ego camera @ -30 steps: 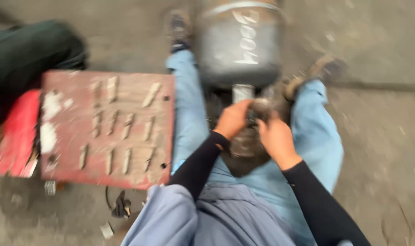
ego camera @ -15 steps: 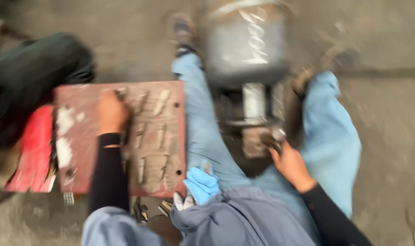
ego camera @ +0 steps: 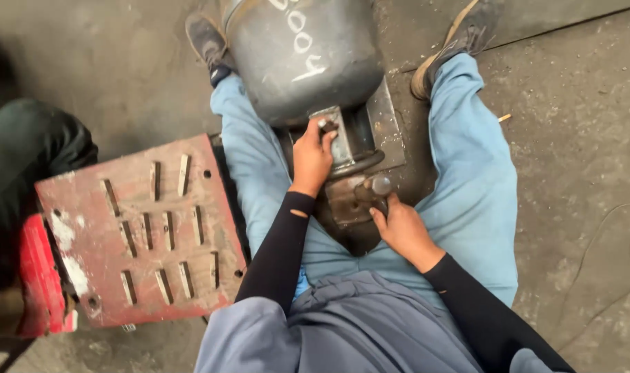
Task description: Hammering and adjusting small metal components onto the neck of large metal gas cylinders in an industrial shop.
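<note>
I sit on the floor with a grey metal cylinder [ego camera: 301, 55] between my legs. Below it a rusty clamp block [ego camera: 356, 155] rests on a steel base. My left hand [ego camera: 312, 157] pinches a small metal piece [ego camera: 326, 126] at the flat steel bar under the cylinder. My right hand [ego camera: 403, 229] grips a round-ended handle [ego camera: 378, 186] at the front of the clamp. A red metal plate [ego camera: 138, 231] with rows of slots holding several small metal strips lies on the floor at my left.
A person in dark trousers [ego camera: 24, 159] crouches at the far left, behind a red box [ego camera: 38, 283]. A thin cable [ego camera: 619, 235] curls on the concrete floor at the right. My shoes [ego camera: 208, 41] flank the cylinder.
My left hand left the red plate and moved right, up to the bar under the cylinder, holding a small metal piece. My right hand stays on the handle. The view has steadied.
</note>
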